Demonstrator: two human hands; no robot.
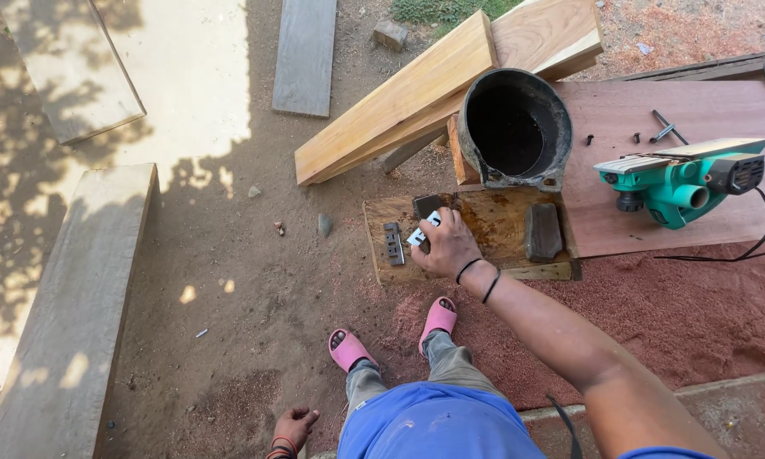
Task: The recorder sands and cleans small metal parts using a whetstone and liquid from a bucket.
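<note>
Right hand [447,246] at centre frame, fingers curled around a small flat metal blade [425,230] pressed on the wet board [493,223]; blade's long axis slanting up-right from the fingertips; left hand [293,427] bottom of frame, well apart, loosely open, holding nothing.

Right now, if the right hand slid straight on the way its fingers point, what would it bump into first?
The right hand points up and left across the small board. First in that line is probably the dark flat block by its fingertips, then the plank beyond; depth is unclear.
</note>
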